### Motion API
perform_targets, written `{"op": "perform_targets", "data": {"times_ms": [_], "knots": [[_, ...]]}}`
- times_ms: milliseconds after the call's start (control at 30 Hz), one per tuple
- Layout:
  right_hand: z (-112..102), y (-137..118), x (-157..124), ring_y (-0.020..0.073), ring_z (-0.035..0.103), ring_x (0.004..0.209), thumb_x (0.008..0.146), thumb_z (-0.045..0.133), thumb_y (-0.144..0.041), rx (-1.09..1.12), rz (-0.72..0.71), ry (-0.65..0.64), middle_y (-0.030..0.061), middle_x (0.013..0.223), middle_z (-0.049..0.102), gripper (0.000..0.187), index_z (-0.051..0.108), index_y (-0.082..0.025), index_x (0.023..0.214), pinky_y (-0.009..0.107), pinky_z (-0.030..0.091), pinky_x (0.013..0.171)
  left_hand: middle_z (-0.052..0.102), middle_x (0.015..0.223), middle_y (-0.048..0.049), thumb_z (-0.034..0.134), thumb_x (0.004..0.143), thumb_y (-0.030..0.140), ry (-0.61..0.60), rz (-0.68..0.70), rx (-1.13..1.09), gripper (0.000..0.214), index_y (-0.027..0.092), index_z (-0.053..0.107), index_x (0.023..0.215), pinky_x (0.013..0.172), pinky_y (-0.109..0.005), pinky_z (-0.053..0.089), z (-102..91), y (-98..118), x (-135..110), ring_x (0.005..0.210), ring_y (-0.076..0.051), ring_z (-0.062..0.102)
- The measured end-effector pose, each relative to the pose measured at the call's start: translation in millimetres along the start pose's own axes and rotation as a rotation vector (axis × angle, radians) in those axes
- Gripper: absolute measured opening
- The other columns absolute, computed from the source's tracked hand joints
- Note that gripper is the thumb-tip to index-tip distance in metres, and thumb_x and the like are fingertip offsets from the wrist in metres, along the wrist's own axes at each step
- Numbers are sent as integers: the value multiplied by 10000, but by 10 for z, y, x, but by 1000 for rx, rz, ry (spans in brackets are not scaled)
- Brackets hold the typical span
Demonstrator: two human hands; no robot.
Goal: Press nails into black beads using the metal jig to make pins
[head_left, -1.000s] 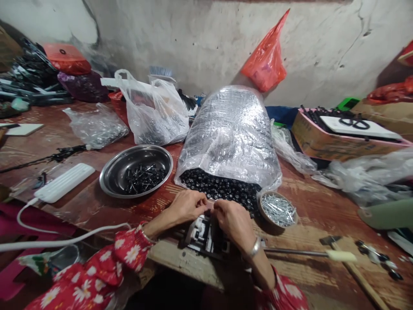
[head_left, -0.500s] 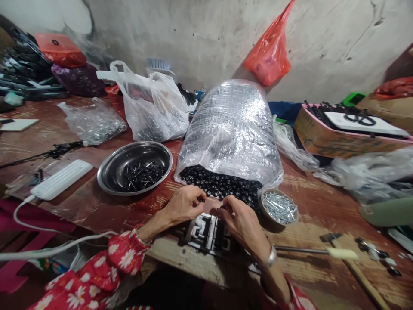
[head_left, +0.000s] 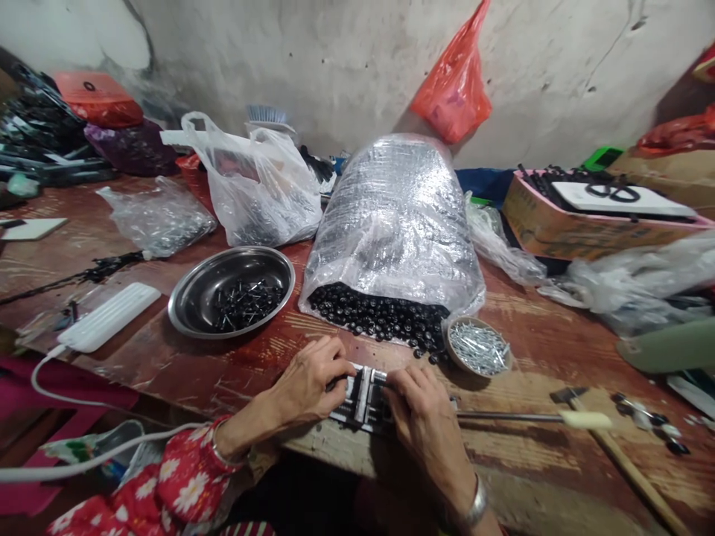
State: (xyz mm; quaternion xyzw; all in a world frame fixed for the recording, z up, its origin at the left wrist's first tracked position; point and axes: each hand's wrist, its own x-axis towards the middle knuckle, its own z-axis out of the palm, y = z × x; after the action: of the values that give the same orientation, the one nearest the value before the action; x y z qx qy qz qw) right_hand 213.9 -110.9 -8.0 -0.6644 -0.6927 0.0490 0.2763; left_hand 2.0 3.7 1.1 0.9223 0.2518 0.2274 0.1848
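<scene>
A small metal jig (head_left: 364,398) with a raised bar down its middle lies at the table's near edge. My left hand (head_left: 313,381) rests over its left side, thumb and forefinger pinched on a small black part (head_left: 333,384), mostly hidden. Over the right side, the fingers of my right hand (head_left: 427,409) are bent down and closed; whatever is in them is hidden. Just beyond, black round caps (head_left: 385,316) spill from a big clear plastic bag (head_left: 396,216). A bowl of silver nails (head_left: 479,347) stands beyond my right hand.
A steel basin (head_left: 182,301) with black-headed pins stands at left, near a white power strip (head_left: 109,316). A rod with a pale handle (head_left: 584,420) and a hammer (head_left: 620,465) lie at right. Plastic bags and a carton (head_left: 586,231) line the back.
Both hands have come down from beside the black caps onto the jig, the left one with a small black part in its fingertips. The view has shifted slightly.
</scene>
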Motion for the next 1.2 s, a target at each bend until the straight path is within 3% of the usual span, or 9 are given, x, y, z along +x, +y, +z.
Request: {"op": "perform_targets", "data": {"times_ms": [200,333,567,733,833,900,1000,1100,1200], "knots": [[14,-4,7,226,487,887,984,588,-165,28,37,11,20,907,596,85,611,-236,943,366,370,790,538,944,-47,614,861,166,-5,-59,37,257,240,764,1056,814,-347,432,7,11,-47,915,-207,523],[17,-4,-3,214,475,852,986,584,-172,15,30,17,16,860,575,140,578,-229,858,360,359,767,556,1059,-59,612,889,180,5,-124,68,303,297,771,1119,871,-368,449,50,12,-84,985,-220,544],[13,-111,-10,240,480,898,1001,591,-260,-240,50,13,39,907,605,129,605,-246,873,376,324,742,622,1172,-43,593,937,193,-6,-189,-12,288,331,777,1110,938,-388,447,101,-1,-103,1053,-223,564],[-62,-79,-20,215,520,905,1020,571,-261,-35,46,-17,29,919,617,142,650,-251,901,352,395,788,656,1119,-29,549,997,249,13,-145,38,282,351,756,1160,867,-360,420,147,-51,-146,1001,-209,561],[-195,70,-29,197,569,945,1043,526,-246,187,57,44,34,991,645,156,680,-261,1057,332,455,847,662,1141,-29,535,1002,249,56,-123,76,293,350,748,1175,845,-359,396,216,-86,-184,990,-209,553],[-316,254,-20,201,583,973,1049,513,-263,197,102,137,47,1022,661,177,680,-249,1104,336,466,877,666,1150,-29,536,998,238,83,-106,92,294,343,748,1171,841,-362,384,254,-98,-204,989,-209,552],[-495,629,49,230,555,963,1040,519,-279,-55,190,226,70,1008,673,190,692,-210,1079,369,444,870,670,1152,-28,535,997,231,112,-93,101,294,338,750,1165,839,-361,380,278,-97,-216,986,-207,557],[-593,978,188,252,507,949,1017,517,-250,-323,276,209,96,1026,677,214,709,-189,1089,384,410,836,676,1139,-30,535,993,230,133,-92,99,291,329,753,1158,837,-354,393,278,-87,-214,972,-203,564],[-578,1164,357,260,491,963,983,561,-251,-384,293,165,100,1051,667,197,727,-218,1084,367,368,775,681,1131,-34,531,989,224,149,-82,103,295,322,751,1159,836,-350,405,284,-91,-214,957,-200,566]]}}
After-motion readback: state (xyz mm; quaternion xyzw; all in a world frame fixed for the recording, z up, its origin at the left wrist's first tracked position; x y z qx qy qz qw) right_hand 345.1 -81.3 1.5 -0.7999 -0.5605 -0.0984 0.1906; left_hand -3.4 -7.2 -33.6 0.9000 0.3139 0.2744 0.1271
